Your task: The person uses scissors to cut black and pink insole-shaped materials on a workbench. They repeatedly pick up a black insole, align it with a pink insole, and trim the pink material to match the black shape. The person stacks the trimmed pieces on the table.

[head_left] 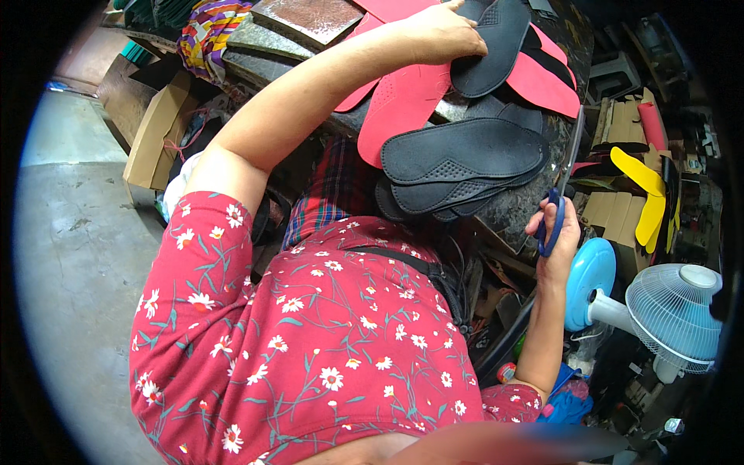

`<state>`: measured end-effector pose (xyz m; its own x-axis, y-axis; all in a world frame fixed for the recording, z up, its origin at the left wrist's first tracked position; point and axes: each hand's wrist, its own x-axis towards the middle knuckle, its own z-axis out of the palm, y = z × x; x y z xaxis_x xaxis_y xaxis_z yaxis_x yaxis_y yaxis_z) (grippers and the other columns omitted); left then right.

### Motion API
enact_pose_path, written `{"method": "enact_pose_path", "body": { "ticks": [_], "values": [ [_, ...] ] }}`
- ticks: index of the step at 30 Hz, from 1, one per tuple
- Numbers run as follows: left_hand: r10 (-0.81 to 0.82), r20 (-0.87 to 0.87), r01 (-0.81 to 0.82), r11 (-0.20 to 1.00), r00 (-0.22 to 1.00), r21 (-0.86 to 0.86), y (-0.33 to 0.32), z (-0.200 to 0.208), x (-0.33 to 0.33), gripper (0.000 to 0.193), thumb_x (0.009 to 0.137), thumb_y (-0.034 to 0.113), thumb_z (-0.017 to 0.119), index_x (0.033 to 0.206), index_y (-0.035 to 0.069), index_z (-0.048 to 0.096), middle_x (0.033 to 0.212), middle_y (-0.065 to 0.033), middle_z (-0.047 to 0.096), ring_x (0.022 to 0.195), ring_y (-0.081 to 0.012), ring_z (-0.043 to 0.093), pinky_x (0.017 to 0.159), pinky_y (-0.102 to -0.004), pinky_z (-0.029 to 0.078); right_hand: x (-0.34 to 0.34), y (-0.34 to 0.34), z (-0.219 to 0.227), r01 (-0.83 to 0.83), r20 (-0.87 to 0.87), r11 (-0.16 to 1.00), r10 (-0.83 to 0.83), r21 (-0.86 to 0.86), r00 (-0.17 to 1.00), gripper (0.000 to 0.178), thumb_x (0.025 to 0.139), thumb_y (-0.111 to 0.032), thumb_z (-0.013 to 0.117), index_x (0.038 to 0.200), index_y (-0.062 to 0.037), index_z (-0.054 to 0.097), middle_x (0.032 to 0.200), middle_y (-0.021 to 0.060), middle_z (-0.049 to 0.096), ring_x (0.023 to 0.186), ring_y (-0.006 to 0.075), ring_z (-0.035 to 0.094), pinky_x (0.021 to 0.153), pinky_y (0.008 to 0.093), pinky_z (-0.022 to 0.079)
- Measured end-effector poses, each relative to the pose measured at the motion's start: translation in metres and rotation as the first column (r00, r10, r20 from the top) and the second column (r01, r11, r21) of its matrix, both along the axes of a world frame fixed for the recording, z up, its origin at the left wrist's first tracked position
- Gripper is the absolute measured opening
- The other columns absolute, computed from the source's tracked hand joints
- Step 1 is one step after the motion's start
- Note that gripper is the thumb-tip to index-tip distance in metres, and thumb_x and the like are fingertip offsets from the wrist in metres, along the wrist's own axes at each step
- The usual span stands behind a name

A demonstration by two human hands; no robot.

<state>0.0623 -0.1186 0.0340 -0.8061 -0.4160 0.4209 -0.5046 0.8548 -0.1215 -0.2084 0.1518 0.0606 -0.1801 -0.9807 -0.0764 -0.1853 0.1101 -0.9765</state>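
While your left hand (448, 35) touches a black insole (500, 50) beyond the insole stack (465, 155), grip unclear, and your right hand (564, 232) holds scissors (569, 161) right of that stack, you're apparently positioning, so steady alignment seems needed next.

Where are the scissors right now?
In the head view, the blue-handled scissors are right of centre, in the right hand, with their blades pointing up the picture, just right of the pile of black insoles.

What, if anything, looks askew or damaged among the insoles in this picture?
The pile of black insoles looks askew: its layers fan out unevenly instead of lining up, beside the pink insoles. No clear damage shows.
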Motion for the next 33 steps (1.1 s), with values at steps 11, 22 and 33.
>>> {"method": "enact_pose_path", "body": {
  "ticks": [11, 22, 33],
  "values": [
    [-0.245, -0.334, 0.07, 0.885, 0.91, -0.461, 0.074, 0.045, 0.001, 0.02, 0.08, 0.023, 0.064, 0.1, 0.021, 0.064, 0.095, 0.0003, 0.059, 0.099, -0.019, 0.058, 0.089, -0.0401, 0.05, 0.021, 0.0, 0.003, -0.16, 0.21, 0.987, 0.151, 0.027, 0.966, 0.047, 0.098, -0.05, 0.06, 0.106, -0.0036, 0.059, 0.074, 0.007, 0.063, 0.07, 0.0129, 0.062, 0.068, 0.0256, 0.047],
    [-0.183, -0.394, 0.307, 0.91, 0.901, 0.278, 0.186, 0.032, 0.0, 0.052, 0.059, 0.021, 0.082, 0.102, 0.007, 0.056, 0.136, -0.0199, 0.05, 0.119, -0.0382, 0.055, 0.105, -0.0507, 0.044, 0.045, -0.012, 0.001, -0.012, 0.302, 1.0, 0.007, 0.015, 0.953, 0.031, 0.084, -0.009, 0.076, 0.108, -0.0051, 0.058, 0.094, 0.0022, 0.061, 0.085, 0.0112, 0.06, 0.079, 0.026, 0.049],
    [0.215, -0.203, -0.071, 0.833, 0.955, 0.549, 0.17, 0.021, 0.052, 0.047, 0.063, 0.029, 0.079, 0.099, 0.007, 0.06, 0.103, -0.0105, 0.056, 0.104, -0.0328, 0.049, 0.093, -0.0424, 0.043, 0.007, 0.01, -0.004, -0.123, -0.284, 0.988, 0.144, 0.091, 0.948, 0.032, 0.082, -0.009, 0.08, 0.101, -0.0029, 0.055, 0.079, 0.0027, 0.064, 0.075, 0.0104, 0.064, 0.07, 0.0254, 0.05]
  ]
}}
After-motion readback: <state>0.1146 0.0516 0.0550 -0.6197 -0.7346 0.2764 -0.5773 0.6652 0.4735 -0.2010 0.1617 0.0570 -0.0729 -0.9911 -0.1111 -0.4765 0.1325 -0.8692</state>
